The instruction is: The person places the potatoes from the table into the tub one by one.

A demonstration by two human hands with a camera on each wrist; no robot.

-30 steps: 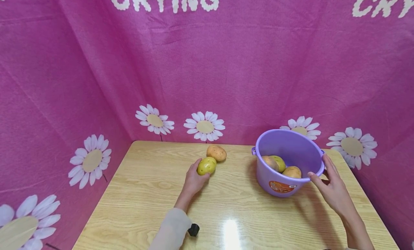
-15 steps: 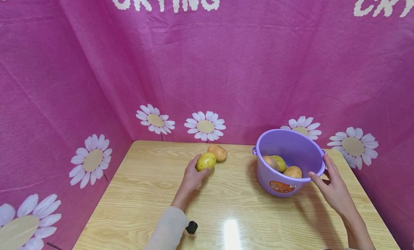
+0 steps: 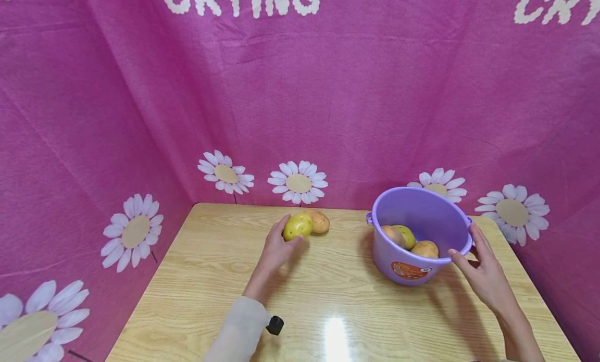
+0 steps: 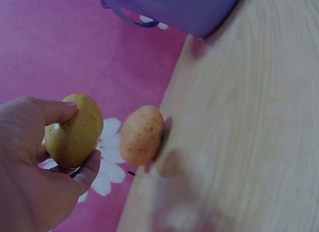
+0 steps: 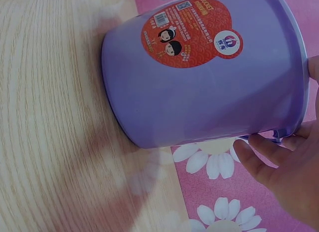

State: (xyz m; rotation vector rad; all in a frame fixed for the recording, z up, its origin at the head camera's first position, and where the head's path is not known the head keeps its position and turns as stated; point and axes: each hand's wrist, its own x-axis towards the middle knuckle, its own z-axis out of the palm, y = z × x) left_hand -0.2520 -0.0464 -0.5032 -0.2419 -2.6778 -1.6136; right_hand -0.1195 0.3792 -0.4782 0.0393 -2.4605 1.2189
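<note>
My left hand (image 3: 276,247) grips a yellow-green potato (image 3: 297,227) between thumb and fingers, just above the table. In the left wrist view this speckled potato (image 4: 75,132) is apart from a tan potato (image 4: 142,135) that lies on the wood. From the head view, the held one partly covers the tan potato (image 3: 320,223). On the right stands a purple bucket (image 3: 398,265); my right hand (image 3: 485,276) holds its right side, thumb at the rim and fingers near the handle joint. Inside are a yellow-green potato (image 3: 405,236) and two tan ones, one being a tan potato (image 3: 425,249).
The light wood table (image 3: 211,278) meets a pink cloth (image 3: 328,117) with daisies at its back and sides. A small black object (image 3: 275,325) sits at my left sleeve. An orange-red label (image 5: 189,32) is on the bucket's wall.
My left hand has lifted the yellow-green potato and moved it slightly back and left, so it now overlaps the tan potato in the head view. My right hand and the bucket stay put.
</note>
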